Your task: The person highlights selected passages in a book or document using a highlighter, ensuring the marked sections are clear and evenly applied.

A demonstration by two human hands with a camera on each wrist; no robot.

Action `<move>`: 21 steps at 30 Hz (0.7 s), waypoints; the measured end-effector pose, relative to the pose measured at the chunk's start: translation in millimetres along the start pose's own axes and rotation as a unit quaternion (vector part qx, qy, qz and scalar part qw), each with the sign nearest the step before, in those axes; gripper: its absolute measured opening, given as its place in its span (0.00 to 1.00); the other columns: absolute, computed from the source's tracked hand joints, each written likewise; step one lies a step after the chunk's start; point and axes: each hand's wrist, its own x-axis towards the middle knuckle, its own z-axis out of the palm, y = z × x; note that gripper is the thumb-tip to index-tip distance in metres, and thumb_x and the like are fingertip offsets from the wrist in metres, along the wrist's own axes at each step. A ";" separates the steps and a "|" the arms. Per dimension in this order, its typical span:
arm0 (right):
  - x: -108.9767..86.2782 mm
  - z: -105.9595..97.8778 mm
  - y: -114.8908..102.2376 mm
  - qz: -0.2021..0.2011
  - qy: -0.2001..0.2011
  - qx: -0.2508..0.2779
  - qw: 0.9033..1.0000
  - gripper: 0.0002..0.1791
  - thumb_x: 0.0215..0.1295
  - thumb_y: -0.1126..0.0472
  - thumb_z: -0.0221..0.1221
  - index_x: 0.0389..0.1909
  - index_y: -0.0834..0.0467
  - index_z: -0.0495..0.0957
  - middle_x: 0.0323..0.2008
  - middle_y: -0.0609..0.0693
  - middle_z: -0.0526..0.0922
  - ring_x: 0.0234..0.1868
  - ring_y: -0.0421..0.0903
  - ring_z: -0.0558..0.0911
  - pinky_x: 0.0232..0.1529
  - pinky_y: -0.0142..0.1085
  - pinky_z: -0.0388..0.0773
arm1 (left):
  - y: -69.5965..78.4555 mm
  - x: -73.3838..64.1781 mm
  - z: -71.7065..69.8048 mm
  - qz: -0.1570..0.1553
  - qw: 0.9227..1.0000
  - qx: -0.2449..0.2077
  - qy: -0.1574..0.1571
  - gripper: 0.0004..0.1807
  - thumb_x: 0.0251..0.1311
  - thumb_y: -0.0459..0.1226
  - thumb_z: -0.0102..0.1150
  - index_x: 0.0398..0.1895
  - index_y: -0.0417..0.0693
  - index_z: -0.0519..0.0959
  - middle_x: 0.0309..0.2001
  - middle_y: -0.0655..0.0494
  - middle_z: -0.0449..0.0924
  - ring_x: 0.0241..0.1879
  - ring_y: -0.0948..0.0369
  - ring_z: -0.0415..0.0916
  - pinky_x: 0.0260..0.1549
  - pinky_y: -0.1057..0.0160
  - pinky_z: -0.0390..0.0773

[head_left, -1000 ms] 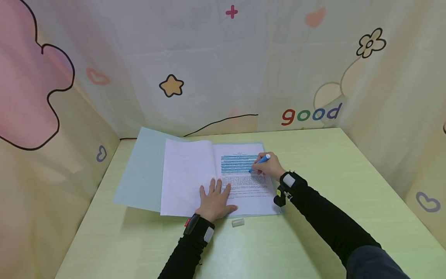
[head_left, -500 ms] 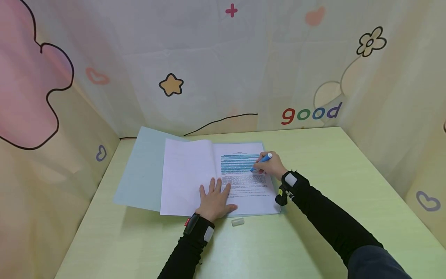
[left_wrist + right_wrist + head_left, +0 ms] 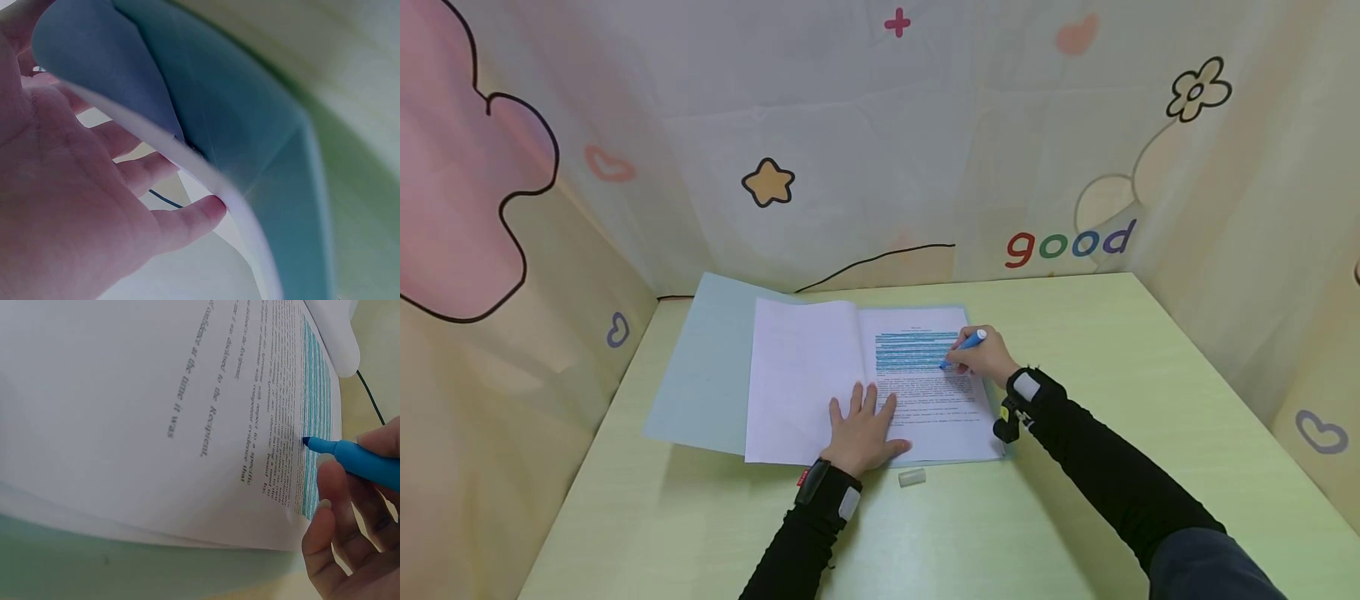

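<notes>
My right hand (image 3: 983, 357) pinches a blue highlighter (image 3: 369, 465), its dark tip down at the lower edge of the blue-marked lines on a printed page (image 3: 936, 433). In the right wrist view the tip meets the text at the end of the blue band. My left hand (image 3: 859, 435) lies spread near the fold, across the blank left-hand sheet (image 3: 797, 375) and the printed page's lower left. In the left wrist view the fingers are straight against the paper's edge, with the blue-green folder (image 3: 231, 112) beyond it.
The light blue folder cover (image 3: 707, 375) lies opened out to the left. A small grey cylindrical piece, perhaps a cap, (image 3: 912, 477) sits on the pale table (image 3: 1075, 333) just below the pages. A printed curtain (image 3: 865, 125) surrounds the table's back and sides.
Between one second and half a second ago the highlighter and right hand shifted slightly right along the text. Since then they look nearly still. The left hand stays in place.
</notes>
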 end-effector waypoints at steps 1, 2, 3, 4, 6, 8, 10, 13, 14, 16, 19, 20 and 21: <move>-0.3 -0.7 0.0 0.000 0.000 0.001 1.000 0.10 0.56 0.62 0.66 0.24 0.59 0.74 0.29 0.58 0.85 0.22 0.47 0.82 0.21 0.29 0.72 | -0.2 0.4 0.4 0.000 1.000 -0.001 -0.001 0.42 0.59 0.60 0.57 0.74 0.53 0.60 0.76 0.44 0.50 0.77 0.44 0.42 0.69 0.34 0.45; -0.6 -1.3 0.2 -0.001 0.000 0.002 1.000 0.10 0.56 0.63 0.66 0.23 0.59 0.74 0.29 0.57 0.85 0.22 0.47 0.83 0.21 0.29 0.72 | -0.3 0.7 0.6 -0.001 1.000 -0.001 -0.001 0.43 0.59 0.60 0.57 0.74 0.53 0.59 0.76 0.44 0.50 0.77 0.45 0.42 0.69 0.34 0.44; -0.7 -2.1 0.4 -0.002 0.000 0.004 1.000 0.10 0.55 0.63 0.66 0.23 0.60 0.74 0.29 0.57 0.85 0.22 0.47 0.83 0.21 0.29 0.73 | -0.4 1.0 1.0 -0.001 1.000 -0.001 -0.002 0.43 0.59 0.60 0.56 0.74 0.54 0.59 0.76 0.44 0.50 0.77 0.45 0.41 0.70 0.34 0.44; -0.9 -2.8 0.7 -0.004 0.000 0.005 1.000 0.10 0.55 0.63 0.66 0.23 0.60 0.74 0.29 0.57 0.85 0.22 0.47 0.83 0.22 0.30 0.73 | -0.6 1.3 1.3 -0.002 1.000 -0.001 -0.003 0.43 0.59 0.60 0.56 0.74 0.54 0.59 0.77 0.44 0.49 0.77 0.45 0.41 0.70 0.34 0.44; -0.9 -3.6 1.3 -0.004 0.001 0.009 1.000 0.10 0.55 0.63 0.66 0.23 0.60 0.74 0.28 0.56 0.85 0.22 0.46 0.82 0.22 0.31 0.74 | -0.8 1.7 2.2 -0.003 1.000 -0.002 -0.001 0.43 0.59 0.60 0.57 0.74 0.54 0.59 0.77 0.44 0.49 0.77 0.45 0.41 0.70 0.35 0.44; -1.2 -4.4 1.8 -0.006 0.001 0.010 1.000 0.10 0.55 0.63 0.66 0.23 0.60 0.74 0.28 0.56 0.85 0.21 0.46 0.82 0.22 0.31 0.74 | -0.7 1.7 2.4 -0.003 1.000 -0.002 0.000 0.43 0.59 0.60 0.57 0.74 0.54 0.59 0.76 0.44 0.50 0.77 0.45 0.41 0.70 0.35 0.44; -1.5 -4.9 2.3 -0.007 0.000 0.012 1.000 0.10 0.55 0.63 0.66 0.23 0.60 0.74 0.27 0.58 0.85 0.21 0.46 0.82 0.22 0.32 0.74 | -0.5 1.3 2.6 -0.003 1.000 -0.003 0.001 0.43 0.59 0.59 0.57 0.74 0.54 0.59 0.76 0.44 0.50 0.77 0.45 0.41 0.70 0.35 0.44; -1.8 -5.1 3.1 -0.006 -0.002 0.011 1.000 0.10 0.55 0.63 0.66 0.23 0.60 0.74 0.27 0.58 0.85 0.21 0.46 0.82 0.22 0.32 0.74 | 0.2 0.1 1.6 -0.004 1.000 -0.005 -0.002 0.42 0.59 0.59 0.57 0.74 0.54 0.59 0.77 0.44 0.49 0.77 0.45 0.40 0.70 0.34 0.43; -1.8 -5.0 3.1 -0.005 -0.002 0.011 1.000 0.10 0.55 0.63 0.66 0.23 0.60 0.74 0.27 0.58 0.85 0.21 0.46 0.82 0.22 0.32 0.74 | 0.4 -0.3 1.3 -0.004 1.000 -0.006 -0.001 0.42 0.59 0.59 0.57 0.74 0.54 0.59 0.76 0.44 0.49 0.77 0.45 0.41 0.70 0.34 0.44; -1.8 -4.8 3.1 -0.002 -0.002 0.009 1.000 0.10 0.55 0.63 0.66 0.23 0.60 0.73 0.26 0.57 0.85 0.21 0.46 0.82 0.22 0.32 0.74 | 0.7 -0.8 0.8 -0.004 1.000 -0.009 0.000 0.42 0.58 0.59 0.58 0.74 0.53 0.60 0.76 0.44 0.50 0.77 0.45 0.41 0.70 0.34 0.44; -1.9 -4.8 2.5 -0.002 0.000 0.007 1.000 0.10 0.55 0.63 0.66 0.23 0.60 0.73 0.26 0.57 0.85 0.21 0.46 0.81 0.22 0.32 0.74 | 0.5 -0.2 1.0 -0.005 1.000 -0.008 -0.002 0.42 0.59 0.59 0.58 0.74 0.53 0.59 0.77 0.44 0.49 0.77 0.45 0.41 0.70 0.35 0.44; -1.8 -4.8 2.3 -0.002 0.000 0.006 1.000 0.10 0.55 0.63 0.66 0.23 0.60 0.74 0.27 0.57 0.85 0.21 0.46 0.81 0.22 0.32 0.73 | 0.4 0.2 1.3 -0.005 1.000 -0.008 0.000 0.42 0.58 0.59 0.58 0.74 0.53 0.60 0.76 0.44 0.50 0.77 0.45 0.41 0.70 0.35 0.44; -1.6 -4.9 2.3 -0.004 0.001 0.007 1.000 0.10 0.55 0.63 0.66 0.23 0.60 0.74 0.27 0.58 0.85 0.21 0.46 0.81 0.22 0.31 0.73 | 0.2 0.6 1.7 -0.006 1.000 -0.007 -0.001 0.43 0.59 0.59 0.57 0.74 0.54 0.59 0.77 0.44 0.49 0.77 0.45 0.41 0.70 0.35 0.43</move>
